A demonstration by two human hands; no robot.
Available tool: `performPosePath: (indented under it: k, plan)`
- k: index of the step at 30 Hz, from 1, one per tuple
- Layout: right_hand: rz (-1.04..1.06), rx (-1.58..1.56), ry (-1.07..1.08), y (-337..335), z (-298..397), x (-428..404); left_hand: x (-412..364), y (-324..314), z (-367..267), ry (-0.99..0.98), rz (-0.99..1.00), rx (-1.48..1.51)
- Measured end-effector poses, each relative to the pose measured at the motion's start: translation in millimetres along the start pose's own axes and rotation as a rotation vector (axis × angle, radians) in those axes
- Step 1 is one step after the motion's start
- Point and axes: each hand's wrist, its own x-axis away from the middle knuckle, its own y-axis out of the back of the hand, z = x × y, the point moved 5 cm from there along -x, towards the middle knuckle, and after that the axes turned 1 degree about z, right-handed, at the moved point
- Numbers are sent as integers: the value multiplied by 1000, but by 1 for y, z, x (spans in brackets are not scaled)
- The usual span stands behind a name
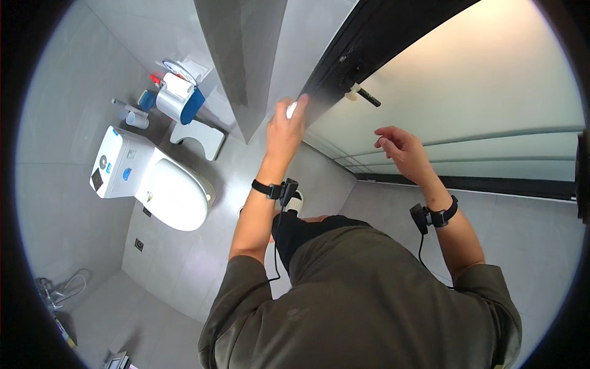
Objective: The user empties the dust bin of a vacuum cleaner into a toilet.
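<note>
My left hand (285, 131) is raised with a small white object (291, 110) gripped between thumb and fingers; most of the object is hidden, so I cannot tell what it is. Just beyond that hand is the black door frame (322, 87), with a pale haze along its lower part. My right hand (406, 154) hangs in the air with nothing in it, its fingers loosely bent. In front of it stands a frosted glass door (465, 97) with pale horizontal stripes. A black-and-cream door handle (364, 94) sticks out between the two hands, touched by neither.
A white toilet (177, 196) with a shut lid stands to the left. Beside it are a grey step stool (200, 137) and a wall-mounted paper holder (174, 100). A grey wall corner (246, 69) juts out ahead. Shower fittings (57, 293) sit at the lower left.
</note>
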Motion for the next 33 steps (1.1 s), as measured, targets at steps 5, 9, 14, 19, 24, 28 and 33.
performPosePath:
  k: [5, 9, 14, 19, 24, 28, 33]
  plan:
    - [23, 16, -8, -5, 9, 0, -31, -17, 8, -46, -54, -63]
    - [34, 22, -28, -2, -4, 2, -42, -23, 15, -11, -118, -36]
    - [32, 23, -76, 1, -11, 5, -36, -28, 43, 59, -125, -119]
    - [15, -38, -84, 5, -21, 7, -19, -26, 70, 132, -97, -140]
    - [3, -25, -98, 11, -23, 0, 14, -11, 81, 49, -83, -147]
    - [-61, 27, -25, 14, -19, -11, 36, 0, 100, 86, -14, -196]
    - [-348, 441, 346, 14, 25, -43, 45, 19, 103, 30, 11, -212]
